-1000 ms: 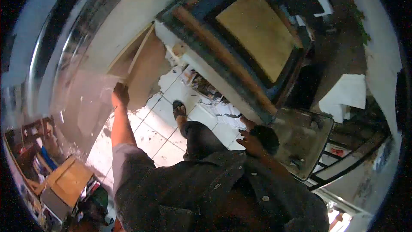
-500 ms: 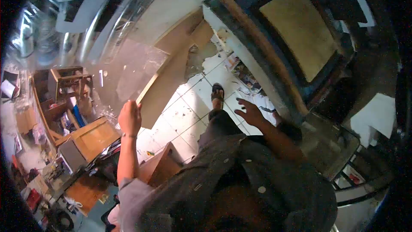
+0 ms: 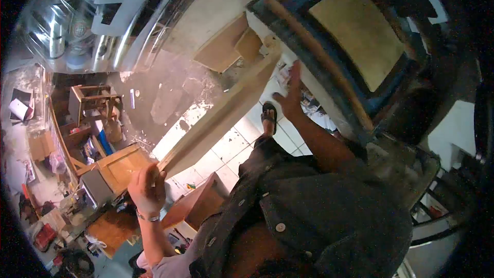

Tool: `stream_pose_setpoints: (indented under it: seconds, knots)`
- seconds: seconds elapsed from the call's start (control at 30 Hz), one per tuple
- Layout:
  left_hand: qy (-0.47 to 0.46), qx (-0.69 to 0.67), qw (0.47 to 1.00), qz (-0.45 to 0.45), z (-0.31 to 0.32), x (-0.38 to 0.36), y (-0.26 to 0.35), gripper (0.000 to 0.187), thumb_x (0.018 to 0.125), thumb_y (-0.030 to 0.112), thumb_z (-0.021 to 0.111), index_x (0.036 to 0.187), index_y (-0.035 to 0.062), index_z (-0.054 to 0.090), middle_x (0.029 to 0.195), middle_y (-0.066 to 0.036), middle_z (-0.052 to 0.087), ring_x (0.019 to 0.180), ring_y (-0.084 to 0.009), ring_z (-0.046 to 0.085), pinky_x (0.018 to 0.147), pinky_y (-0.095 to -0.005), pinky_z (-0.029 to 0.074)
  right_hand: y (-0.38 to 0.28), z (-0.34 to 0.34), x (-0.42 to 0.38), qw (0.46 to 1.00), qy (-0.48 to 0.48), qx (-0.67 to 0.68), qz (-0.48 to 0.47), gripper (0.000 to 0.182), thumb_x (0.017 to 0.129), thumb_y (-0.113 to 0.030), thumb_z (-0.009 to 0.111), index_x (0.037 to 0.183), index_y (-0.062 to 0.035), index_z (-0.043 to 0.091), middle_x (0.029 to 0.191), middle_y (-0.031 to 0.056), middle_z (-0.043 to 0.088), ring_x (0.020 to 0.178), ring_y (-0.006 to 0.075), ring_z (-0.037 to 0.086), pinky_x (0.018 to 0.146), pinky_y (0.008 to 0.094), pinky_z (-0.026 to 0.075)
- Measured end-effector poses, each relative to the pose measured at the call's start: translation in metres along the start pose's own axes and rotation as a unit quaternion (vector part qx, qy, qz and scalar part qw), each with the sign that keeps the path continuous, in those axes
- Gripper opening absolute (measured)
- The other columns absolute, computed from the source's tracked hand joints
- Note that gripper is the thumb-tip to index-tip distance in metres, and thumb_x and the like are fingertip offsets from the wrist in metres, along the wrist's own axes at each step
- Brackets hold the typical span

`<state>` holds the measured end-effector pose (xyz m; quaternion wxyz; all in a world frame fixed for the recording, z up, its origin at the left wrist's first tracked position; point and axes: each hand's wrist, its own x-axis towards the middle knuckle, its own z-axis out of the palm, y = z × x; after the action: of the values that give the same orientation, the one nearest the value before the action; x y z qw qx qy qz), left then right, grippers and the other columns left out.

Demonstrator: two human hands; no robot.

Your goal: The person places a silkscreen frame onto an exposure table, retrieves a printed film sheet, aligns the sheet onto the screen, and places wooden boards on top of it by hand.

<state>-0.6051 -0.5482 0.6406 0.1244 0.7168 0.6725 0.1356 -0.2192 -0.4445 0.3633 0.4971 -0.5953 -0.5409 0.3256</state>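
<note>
A long pale wooden board (image 3: 220,117) slants above the tiled floor, from lower left to upper right, its far end blurred. My left hand (image 3: 147,189) is closed at the board's lower left end, with the fingertips and thumb by its edge. Near the far end, my right hand (image 3: 291,95) is raised with its fingers apart; it holds nothing, and a gap shows between it and the board. A second piece of brown board (image 3: 221,46) lies against the wall beyond.
A tall cabinet-like piece with a yellowish panel (image 3: 360,36) stands at right. Wooden furniture and clutter, including a small drawer front (image 3: 121,167), fill the left. Plastic-wrapped items (image 3: 77,36) are at upper left. A brown wooden box (image 3: 200,206) sits near my body.
The board has swung up off the wall side and across the floor. My left hand has come lower and closer to me; my right hand has risen toward the board's far end.
</note>
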Motion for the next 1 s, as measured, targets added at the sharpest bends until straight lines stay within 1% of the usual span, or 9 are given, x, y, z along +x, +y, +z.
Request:
stream_pose_setpoints:
  seconds: [0.13, 0.23, 0.27, 0.33, 0.43, 0.6, 0.77, 0.87, 1.0]
  knots:
    - [-0.025, -0.015, 0.988, 0.154, 0.025, 0.028, 0.021, 0.022, 0.079, 0.012, 0.073, 0.099, 0.0052, 0.067, 0.083, -0.012, 0.066, 0.073, -0.0304, 0.064, 0.064, -0.0367, 0.050, -0.139, -0.068, 0.008, 0.954, -0.111, -0.203, -0.190, 0.113, 0.054, -0.056, 0.084, 0.147, -0.0125, 0.037, 0.150, 0.0184, 0.034, 0.140, 0.0361, 0.030, 0.115, 0.0590, 0.006]
    - [-0.050, 0.000, 0.967, 0.248, 0.031, 0.054, 0.056, 0.020, 0.080, 0.014, 0.072, 0.096, 0.0048, 0.066, 0.081, -0.011, 0.066, 0.070, -0.0292, 0.064, 0.062, -0.0376, 0.051, -0.196, -0.061, 0.003, 0.873, -0.312, -0.288, -0.238, 0.095, 0.072, -0.059, 0.071, 0.149, -0.0175, 0.033, 0.146, 0.0115, 0.041, 0.139, 0.0286, 0.033, 0.115, 0.0600, 0.007]
    - [-0.047, 0.007, 0.955, 0.291, 0.028, 0.063, 0.066, 0.019, 0.080, 0.015, 0.072, 0.095, 0.0047, 0.066, 0.080, -0.011, 0.066, 0.070, -0.0288, 0.064, 0.061, -0.0380, 0.051, -0.194, -0.057, 0.000, 0.865, -0.267, -0.298, -0.302, 0.073, 0.079, -0.052, 0.069, 0.138, -0.0159, 0.046, 0.127, 0.0124, 0.058, 0.122, 0.0297, 0.052, 0.108, 0.0540, 0.032]
    - [-0.063, 0.013, 0.938, 0.341, 0.016, 0.080, 0.086, 0.021, 0.079, 0.018, 0.073, 0.093, 0.0045, 0.066, 0.079, -0.010, 0.066, 0.070, -0.0273, 0.064, 0.063, -0.0382, 0.052, -0.203, -0.062, -0.001, 0.838, -0.430, -0.319, -0.107, 0.048, 0.082, -0.045, 0.068, 0.117, -0.0140, 0.057, 0.099, 0.0110, 0.066, 0.094, 0.0329, 0.064, 0.083, 0.0482, 0.049]
    - [-0.072, 0.037, 0.909, 0.408, 0.007, 0.101, 0.109, 0.025, 0.076, 0.023, 0.075, 0.093, 0.0067, 0.066, 0.083, -0.008, 0.067, 0.079, -0.0285, 0.064, 0.081, -0.0446, 0.053, -0.203, -0.086, -0.015, 0.894, -0.322, -0.292, -0.108, 0.034, 0.083, -0.041, 0.068, 0.099, -0.0126, 0.060, 0.079, 0.0090, 0.065, 0.075, 0.0342, 0.064, 0.063, 0.0482, 0.048]
    - [0.185, 0.033, 0.861, 0.473, -0.015, 0.116, 0.127, 0.049, 0.079, 0.043, 0.071, 0.110, 0.0065, 0.061, 0.102, -0.012, 0.061, 0.101, -0.0343, 0.056, 0.100, -0.0556, 0.039, -0.222, -0.138, -0.034, 0.906, -0.232, -0.355, -0.003, 0.032, 0.083, -0.040, 0.070, 0.095, -0.0116, 0.063, 0.085, 0.0109, 0.066, 0.077, 0.0355, 0.064, 0.065, 0.0469, 0.050]
    - [0.403, -0.241, 0.845, 0.255, 0.163, 0.085, 0.018, 0.062, 0.085, 0.049, 0.065, 0.124, 0.0048, 0.044, 0.105, -0.012, 0.049, 0.099, -0.0310, 0.047, 0.093, -0.0500, 0.041, -0.224, -0.188, -0.067, 0.935, -0.059, -0.350, 0.017, 0.033, 0.078, -0.027, 0.079, 0.097, -0.0048, 0.063, 0.082, 0.0090, 0.065, 0.076, 0.0233, 0.065, 0.064, 0.0387, 0.052]
    - [0.163, -0.318, 0.920, -0.161, 0.251, 0.045, 0.024, 0.053, 0.091, 0.029, 0.065, 0.130, 0.0015, 0.041, 0.116, -0.014, 0.049, 0.104, -0.0281, 0.047, 0.091, -0.0380, 0.043, -0.246, -0.212, -0.079, 0.964, 0.046, -0.239, 0.106, 0.037, 0.076, -0.027, 0.081, 0.099, -0.0034, 0.063, 0.083, 0.0102, 0.066, 0.077, 0.0226, 0.065, 0.064, 0.0380, 0.051]
    - [-0.013, -0.457, 0.882, -0.114, 0.388, 0.043, 0.023, 0.066, 0.092, 0.024, 0.065, 0.145, 0.0014, 0.032, 0.142, -0.019, 0.041, 0.121, -0.0285, 0.046, 0.097, -0.0387, 0.043, -0.241, -0.273, -0.113, 0.922, 0.161, -0.306, 0.171, 0.042, 0.074, -0.029, 0.082, 0.102, -0.0035, 0.066, 0.094, 0.0105, 0.069, 0.084, 0.0206, 0.063, 0.073, 0.0368, 0.051]
